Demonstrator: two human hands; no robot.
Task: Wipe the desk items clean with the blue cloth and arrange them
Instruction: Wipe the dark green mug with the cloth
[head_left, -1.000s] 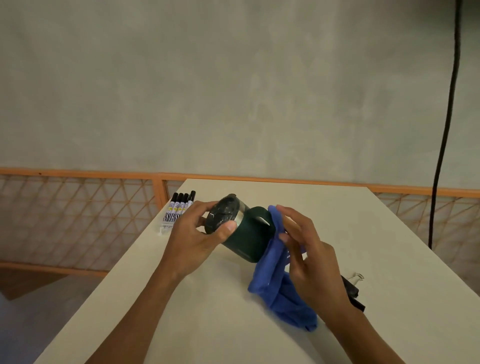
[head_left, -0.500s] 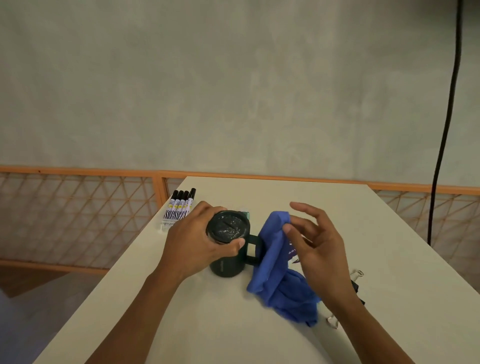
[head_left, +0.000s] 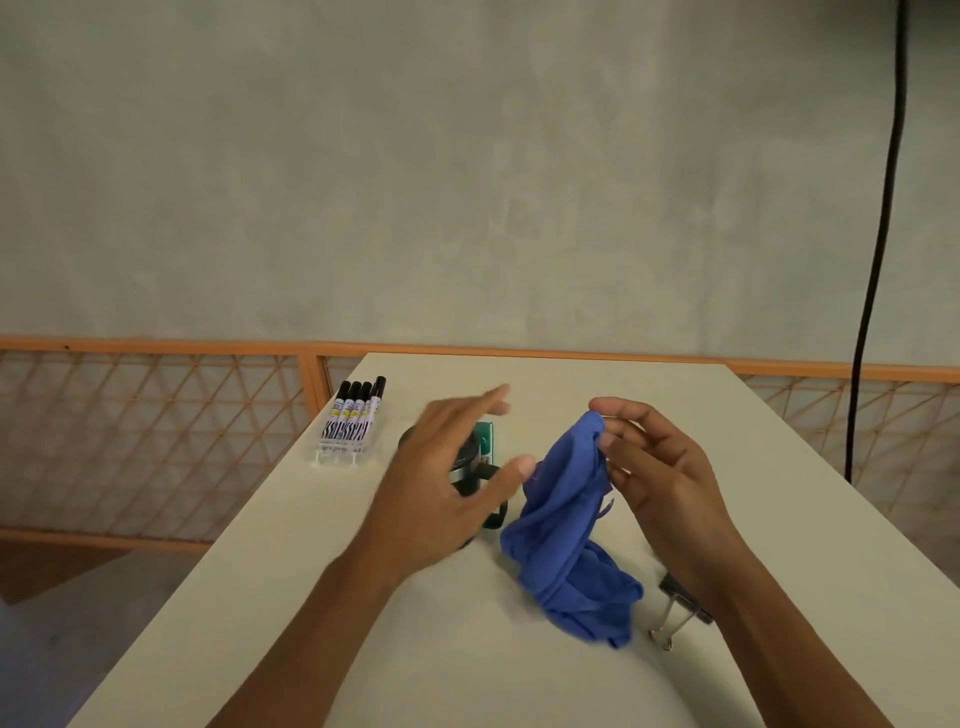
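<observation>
Right hand (head_left: 660, 478) pinches blue cloth (head_left: 561, 519), left (head_left: 447, 499) beside

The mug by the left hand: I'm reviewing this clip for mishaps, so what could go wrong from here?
1. The left hand is open right above the dark mug and looks blurred; a careless sweep might knock it over.
2. The blue cloth hangs from the right hand and trails on the desk; it could drag the binder clip beside it toward the edge.
</observation>
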